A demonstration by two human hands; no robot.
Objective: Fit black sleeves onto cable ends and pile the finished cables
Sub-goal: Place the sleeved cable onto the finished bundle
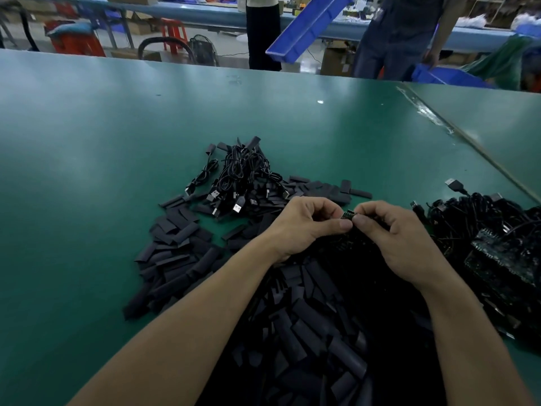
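Note:
My left hand [304, 222] and my right hand [395, 232] meet above the table's middle, fingers curled, both pinching one small dark cable end [349, 214] between thumbs and forefingers. Whether a sleeve is on it I cannot tell. Loose black sleeves [175, 253] lie spread under and left of my forearms. A bundle of coiled black cables [243, 177] with USB plugs lies just beyond my hands. A second heap of black cables [480, 227] sits at the right.
The green table [87, 142] stretches far to the left and back. A seam [456, 133] joins a second table at the right. Two people stand beyond the far edge; one holds a blue bin [448, 74]. Another blue bin [304, 27] tilts in the air.

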